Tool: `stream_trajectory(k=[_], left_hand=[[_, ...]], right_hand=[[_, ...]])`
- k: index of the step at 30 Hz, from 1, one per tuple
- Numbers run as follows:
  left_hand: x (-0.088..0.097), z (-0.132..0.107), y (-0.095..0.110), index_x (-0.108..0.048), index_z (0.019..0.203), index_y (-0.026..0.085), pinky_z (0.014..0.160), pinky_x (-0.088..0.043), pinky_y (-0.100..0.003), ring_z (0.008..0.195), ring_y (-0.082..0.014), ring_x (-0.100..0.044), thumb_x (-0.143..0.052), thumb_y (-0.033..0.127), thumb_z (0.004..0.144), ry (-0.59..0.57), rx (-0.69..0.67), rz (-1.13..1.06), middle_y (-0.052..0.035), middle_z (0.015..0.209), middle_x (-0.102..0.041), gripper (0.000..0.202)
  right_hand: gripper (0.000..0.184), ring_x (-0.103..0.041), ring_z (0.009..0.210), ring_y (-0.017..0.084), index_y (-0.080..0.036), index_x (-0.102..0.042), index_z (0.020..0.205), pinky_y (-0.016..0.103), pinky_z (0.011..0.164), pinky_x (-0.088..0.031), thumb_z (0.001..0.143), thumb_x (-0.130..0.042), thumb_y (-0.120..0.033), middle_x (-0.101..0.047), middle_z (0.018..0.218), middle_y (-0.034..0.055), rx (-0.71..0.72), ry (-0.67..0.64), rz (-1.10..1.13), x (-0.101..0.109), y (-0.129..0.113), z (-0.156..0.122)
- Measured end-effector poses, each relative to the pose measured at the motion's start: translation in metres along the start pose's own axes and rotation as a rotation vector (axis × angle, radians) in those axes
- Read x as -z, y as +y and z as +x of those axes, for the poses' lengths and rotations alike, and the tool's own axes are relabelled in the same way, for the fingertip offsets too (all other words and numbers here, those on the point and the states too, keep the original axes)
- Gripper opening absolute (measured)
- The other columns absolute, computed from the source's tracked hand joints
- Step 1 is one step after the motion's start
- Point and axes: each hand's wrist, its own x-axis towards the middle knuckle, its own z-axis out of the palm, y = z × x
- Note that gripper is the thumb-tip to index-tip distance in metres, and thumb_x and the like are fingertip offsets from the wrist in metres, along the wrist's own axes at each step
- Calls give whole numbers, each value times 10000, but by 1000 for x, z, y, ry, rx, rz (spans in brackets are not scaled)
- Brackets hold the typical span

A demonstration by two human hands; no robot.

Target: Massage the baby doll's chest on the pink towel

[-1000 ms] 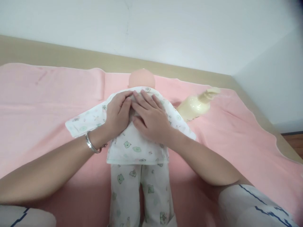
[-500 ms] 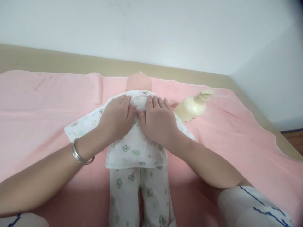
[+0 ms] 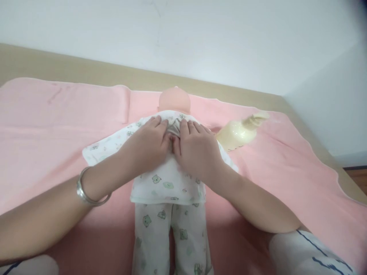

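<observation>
A baby doll (image 3: 174, 100) in a white shirt (image 3: 168, 185) and matching trousers (image 3: 153, 236), printed with small green animals, lies with its bald head away from me. My left hand (image 3: 147, 143), a silver bangle at its wrist, presses on the upper part of the shirt. Beside it my right hand (image 3: 197, 151) rests on the same area. On both hands the fingers stretch forward over the cloth, while the bent thumbs come together at the middle. Between the hands the shirt is wrinkled. The thumb tips are partly hidden.
A cream pump bottle (image 3: 239, 133) lies tilted to the right of the doll. The pink blanket (image 3: 63, 122) covers most of the wooden tabletop (image 3: 100, 72). A white wall (image 3: 183, 42) rises behind it.
My thumbs have moved inward and bent toward each other, and the shirt between my hands has become more wrinkled. The whole view has shifted slightly.
</observation>
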Motion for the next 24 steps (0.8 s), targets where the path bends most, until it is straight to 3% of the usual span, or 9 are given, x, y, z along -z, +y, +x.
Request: stream_trajectory(k=[4,9,12,16,19,24], left_hand=[[-2,14,-9,-618,1068,158,999,-529,-537,1111,-343,-634,-344,439,966,-32,168,-90,-165,1179,-661,405],[-9,13,-6,-571,1191,91,1074,-463,-578,1201,-364,-563,-271,386,981,26,111,-38,-203,1204,-621,470],[-9,2,2,-575,1212,61,1110,-446,-592,1259,-380,-542,-258,356,993,31,81,21,-221,1234,-610,486],[-7,-15,13,-614,1245,134,1197,-407,-570,1355,-356,-508,-340,267,967,121,-67,21,-165,1296,-618,413],[-4,-17,15,-661,1163,170,1185,-445,-520,1297,-320,-556,-374,234,939,100,-97,-64,-141,1248,-641,370],[-1,1,5,-662,906,204,1008,-560,-452,1078,-275,-636,-391,287,923,109,62,-239,-96,1084,-678,283]], right_hand=[[583,-615,1279,404,92,-519,1408,531,1101,-460,1044,-319,-318,-622,1339,335,16,-40,-76,9,-12,-14],[574,-624,1261,393,83,-534,1397,530,1086,-478,1035,-333,-315,-643,1327,305,50,-6,-44,8,-6,-11],[572,-557,1350,361,64,-515,1418,482,1135,-447,1050,-311,-323,-606,1399,276,43,0,37,1,5,2],[534,-515,1391,331,36,-531,1381,455,1160,-417,1058,-305,-324,-550,1463,268,48,-22,143,-10,19,18],[529,-506,1390,347,26,-529,1361,490,1154,-411,1059,-287,-335,-531,1470,286,67,-16,141,-12,22,20],[610,-462,1420,398,68,-406,1474,541,1144,-409,1051,-305,-360,-465,1513,324,132,-54,26,-2,15,6]])
